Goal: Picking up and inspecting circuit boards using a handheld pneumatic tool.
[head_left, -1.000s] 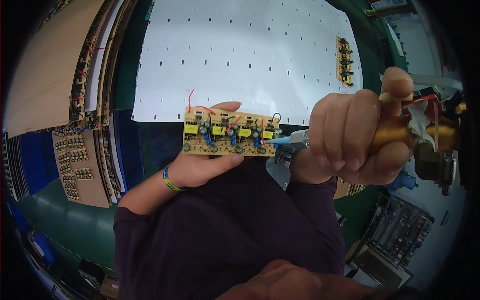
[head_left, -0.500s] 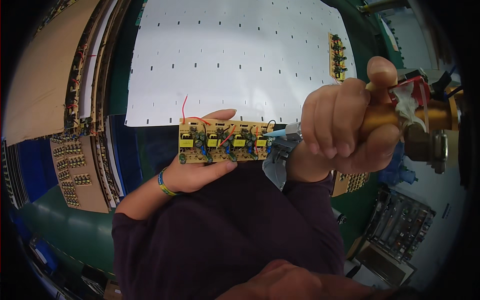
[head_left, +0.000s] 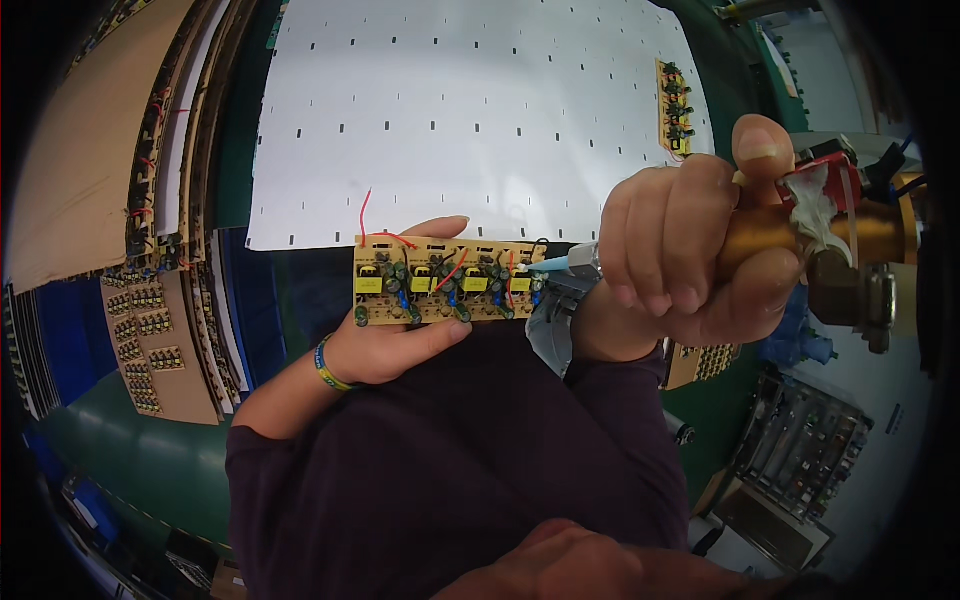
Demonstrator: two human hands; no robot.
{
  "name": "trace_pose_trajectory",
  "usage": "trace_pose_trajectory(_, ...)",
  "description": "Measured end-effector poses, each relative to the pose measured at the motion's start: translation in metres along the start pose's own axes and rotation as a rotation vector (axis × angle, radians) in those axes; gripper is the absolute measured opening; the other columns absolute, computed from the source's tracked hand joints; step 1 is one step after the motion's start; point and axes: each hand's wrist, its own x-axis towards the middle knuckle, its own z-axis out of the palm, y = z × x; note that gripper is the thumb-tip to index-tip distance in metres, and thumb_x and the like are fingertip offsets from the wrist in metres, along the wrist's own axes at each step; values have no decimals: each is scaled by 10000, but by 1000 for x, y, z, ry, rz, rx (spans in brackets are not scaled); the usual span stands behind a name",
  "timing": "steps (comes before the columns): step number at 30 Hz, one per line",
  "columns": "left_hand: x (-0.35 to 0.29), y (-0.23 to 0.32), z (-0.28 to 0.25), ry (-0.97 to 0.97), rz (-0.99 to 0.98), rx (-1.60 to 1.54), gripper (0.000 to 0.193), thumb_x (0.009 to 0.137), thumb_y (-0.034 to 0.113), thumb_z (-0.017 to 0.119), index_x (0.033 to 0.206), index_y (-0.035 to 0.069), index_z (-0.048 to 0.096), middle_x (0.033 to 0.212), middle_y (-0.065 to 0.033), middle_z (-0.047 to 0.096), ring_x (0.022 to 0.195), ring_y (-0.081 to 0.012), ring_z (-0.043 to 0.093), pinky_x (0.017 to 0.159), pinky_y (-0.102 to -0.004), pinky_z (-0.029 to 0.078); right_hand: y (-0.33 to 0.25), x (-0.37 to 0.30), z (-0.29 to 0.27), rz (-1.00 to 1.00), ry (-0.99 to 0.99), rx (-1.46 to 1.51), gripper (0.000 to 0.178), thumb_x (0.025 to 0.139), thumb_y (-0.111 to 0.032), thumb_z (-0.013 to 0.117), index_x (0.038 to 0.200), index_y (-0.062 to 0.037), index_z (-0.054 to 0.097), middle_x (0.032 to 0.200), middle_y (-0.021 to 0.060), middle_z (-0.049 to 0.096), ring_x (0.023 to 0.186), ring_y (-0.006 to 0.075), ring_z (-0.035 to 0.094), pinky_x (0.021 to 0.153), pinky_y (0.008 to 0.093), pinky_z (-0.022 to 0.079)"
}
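Note:
My left hand (head_left: 385, 352), with a coloured band at its wrist, holds a long tan circuit board (head_left: 375, 312) from below. The thumb presses on its near edge, and fingertips show past the far edge. Yellow transformers, capacitors and red and black wires stand on the board. My right hand (head_left: 690, 235) is closed around a glue gun (head_left: 765, 238) with a gold-coloured barrel and a pale blue tapered nozzle. The nozzle tip (head_left: 545, 265) is at the board's right end, among the parts. A small white blob shows at the tip.
A white sheet with rows of dark marks (head_left: 420, 100) covers the bench ahead; a similar board (head_left: 673, 105) lies near its right edge. Stacked cardboard sheets with boards (head_left: 150, 225) stand at the left. More small boards lie on cardboard (head_left: 175, 375) at the lower left.
A white blob has appeared at the nozzle tip. The board and my left hand have shifted very slightly left; the right hand has barely moved.

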Motion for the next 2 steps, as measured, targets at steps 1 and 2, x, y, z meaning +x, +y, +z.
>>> trace_pose_trajectory(1,0,1,0,-9,-11,-11,713,797,6,639,1387,5,239,1324,-95,389,1169,-161,455,969,-305,390,0,0,0,-1,-6,-1,537,916,-335,533,1282,-42,273,609,-4,495,465,90,491,435,214,458)
trace_pose_trajectory(2,0,1,0,-18,-22,-22,716,799,16,642,1389,7,237,1326,-94,388,1169,-163,454,969,-308,390,0,0,0,-2,-7,-1,537,916,-335,533,1282,-42,273,609,-4,495,465,90,491,435,214,458)
